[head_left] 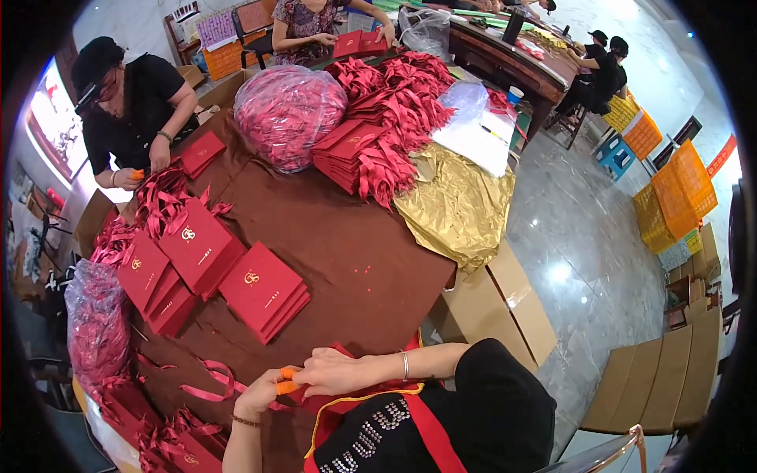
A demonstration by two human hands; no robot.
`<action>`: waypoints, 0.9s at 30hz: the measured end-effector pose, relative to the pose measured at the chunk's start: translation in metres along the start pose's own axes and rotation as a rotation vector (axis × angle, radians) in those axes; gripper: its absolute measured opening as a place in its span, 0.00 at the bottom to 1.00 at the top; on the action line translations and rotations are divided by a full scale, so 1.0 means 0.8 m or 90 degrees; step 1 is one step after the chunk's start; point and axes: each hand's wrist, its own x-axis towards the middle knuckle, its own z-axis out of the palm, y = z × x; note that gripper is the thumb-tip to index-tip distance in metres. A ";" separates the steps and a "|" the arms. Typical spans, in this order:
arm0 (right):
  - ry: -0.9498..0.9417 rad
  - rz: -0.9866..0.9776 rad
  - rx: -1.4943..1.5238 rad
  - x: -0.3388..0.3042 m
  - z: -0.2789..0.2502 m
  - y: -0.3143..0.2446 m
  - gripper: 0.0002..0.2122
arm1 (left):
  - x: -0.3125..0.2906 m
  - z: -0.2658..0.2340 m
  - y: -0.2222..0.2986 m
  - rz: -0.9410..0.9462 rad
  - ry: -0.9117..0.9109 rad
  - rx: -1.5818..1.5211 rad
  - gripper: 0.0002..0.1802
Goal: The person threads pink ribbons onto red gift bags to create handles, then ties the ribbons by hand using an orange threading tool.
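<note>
My left hand [268, 392] and my right hand [331, 372] meet at the near edge of the table, fingers pinched together. Orange finger covers show where they touch. Whatever they pinch is mostly hidden; red material, perhaps ribbon or part of a bag, shows beneath and beside them. A loose red ribbon [217, 386] lies on the brown cloth [339, 292] left of my left hand. Beyond my hands is a short stack of red paper bags [264, 288] with gold marks. Two more bag stacks, one taller [197, 246] and one fanned [150, 276], lean beside it.
Plastic-wrapped red bundles [290, 118] [96, 323] sit at the far side and left. A heap of ribboned red bags [394, 110] lies beside gold wrapping [461, 205]. Co-workers handle bags at far left [134, 110] and far side [315, 31]. A cardboard box [497, 303] stands right.
</note>
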 end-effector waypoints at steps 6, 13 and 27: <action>-0.010 -0.032 0.005 0.008 0.005 0.008 0.10 | -0.011 0.038 0.000 0.049 0.190 -0.025 0.10; 0.009 -0.006 -0.066 0.003 -0.015 0.012 0.07 | 0.036 0.039 0.006 0.343 0.429 0.320 0.07; 0.069 0.068 -0.122 -0.006 -0.025 0.056 0.16 | -0.077 0.027 -0.054 0.149 0.729 0.619 0.20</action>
